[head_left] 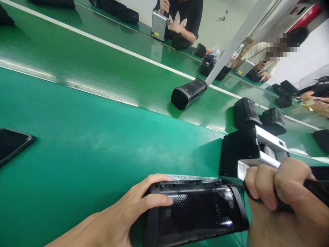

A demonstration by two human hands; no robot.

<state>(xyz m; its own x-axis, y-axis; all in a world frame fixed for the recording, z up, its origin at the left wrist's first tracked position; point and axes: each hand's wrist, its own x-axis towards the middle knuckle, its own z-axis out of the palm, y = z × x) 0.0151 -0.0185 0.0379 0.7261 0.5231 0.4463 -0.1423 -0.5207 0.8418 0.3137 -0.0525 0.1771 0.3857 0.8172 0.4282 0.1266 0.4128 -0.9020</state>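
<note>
A glossy black speaker housing (197, 212) with perforated patches lies on the green work surface at the bottom of the view. Across its left end rests my left hand (138, 202), thumb and forefinger spread, pressing on the housing's edge and top and gripping it. My right hand (288, 195) is closed around a black electric screwdriver (317, 190), just right of the housing; the tool's tip is hidden. Behind that fist stands a black and silver box (240, 154), partly covered by my fingers. A greyish strip (190, 177) shows along the housing's far edge.
A dark phone-like slab (15, 144) lies at the left edge. Beyond the seam, another black speaker housing (190, 92) sits on the green bench, with two dark housings (246, 111) to its right. A slanted pale post (239, 41) rises there. Co-workers (180, 20) sit across the bench.
</note>
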